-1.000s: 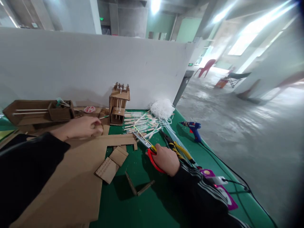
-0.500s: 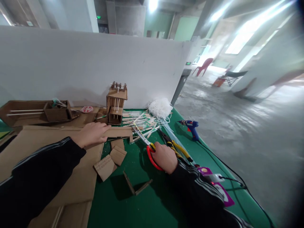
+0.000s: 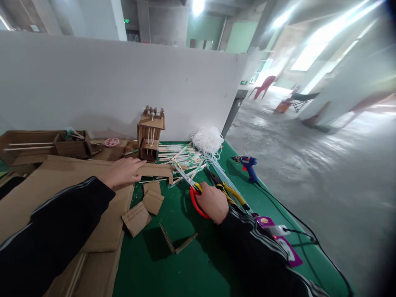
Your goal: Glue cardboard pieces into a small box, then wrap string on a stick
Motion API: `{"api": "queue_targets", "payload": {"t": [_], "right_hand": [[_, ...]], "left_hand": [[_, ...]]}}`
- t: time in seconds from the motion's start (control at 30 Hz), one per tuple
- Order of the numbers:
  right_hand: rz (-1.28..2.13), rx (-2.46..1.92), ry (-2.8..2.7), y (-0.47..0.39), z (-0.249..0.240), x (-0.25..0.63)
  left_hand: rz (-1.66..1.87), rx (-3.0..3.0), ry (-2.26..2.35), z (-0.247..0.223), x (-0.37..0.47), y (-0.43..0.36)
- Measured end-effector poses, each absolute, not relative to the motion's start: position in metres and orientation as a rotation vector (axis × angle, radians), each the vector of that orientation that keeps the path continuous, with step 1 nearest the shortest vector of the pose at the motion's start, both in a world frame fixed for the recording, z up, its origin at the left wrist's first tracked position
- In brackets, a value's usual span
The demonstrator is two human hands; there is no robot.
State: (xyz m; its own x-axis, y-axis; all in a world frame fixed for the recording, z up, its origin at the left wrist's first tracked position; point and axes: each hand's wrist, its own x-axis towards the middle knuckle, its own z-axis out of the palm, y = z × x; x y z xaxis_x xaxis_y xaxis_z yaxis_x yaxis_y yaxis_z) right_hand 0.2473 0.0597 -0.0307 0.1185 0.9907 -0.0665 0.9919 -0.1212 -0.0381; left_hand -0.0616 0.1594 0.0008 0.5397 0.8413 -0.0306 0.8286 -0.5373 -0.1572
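Note:
Red-handled scissors (image 3: 186,176) are in my right hand (image 3: 213,202), whose fingers are closed round the handles; the blades point up and left toward the loose sticks (image 3: 182,154). My left hand (image 3: 123,172) is at the end of a narrow cardboard strip (image 3: 157,170) that extends right from a large cardboard sheet (image 3: 105,222). Its fingers look close together around the strip's near part; the thumb is partly visible. Small cardboard pieces (image 3: 136,218) lie below the strip. A folded cardboard strip (image 3: 175,249) stands on the green table (image 3: 161,276).
A cardboard tower with sticks (image 3: 150,134) stands by the white partition. Open cardboard boxes (image 3: 34,146) are at the left. White string (image 3: 208,140), pliers (image 3: 233,194), a blue glue gun (image 3: 249,165) with its cable, and a power strip (image 3: 278,231) are at the right.
The large cardboard sheet has shifted and turned slightly, its upper left edge now farther right, and my left hand has moved slightly right. My right hand still holds the scissors.

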Motion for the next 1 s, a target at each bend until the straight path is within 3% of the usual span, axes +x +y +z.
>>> {"api": "queue_targets", "payload": {"t": [0.53,1.0], "right_hand": [[-0.106,2.358,2.072,0.062,-0.033,0.249],[-0.115,2.346,2.084,0.062,-0.037,0.25]], "left_hand": [[-0.188,-2.503,-1.382,-0.009,-0.053,0.147],[-0.264,-2.591,-1.373,-0.043,-0.061,0.135]]}}
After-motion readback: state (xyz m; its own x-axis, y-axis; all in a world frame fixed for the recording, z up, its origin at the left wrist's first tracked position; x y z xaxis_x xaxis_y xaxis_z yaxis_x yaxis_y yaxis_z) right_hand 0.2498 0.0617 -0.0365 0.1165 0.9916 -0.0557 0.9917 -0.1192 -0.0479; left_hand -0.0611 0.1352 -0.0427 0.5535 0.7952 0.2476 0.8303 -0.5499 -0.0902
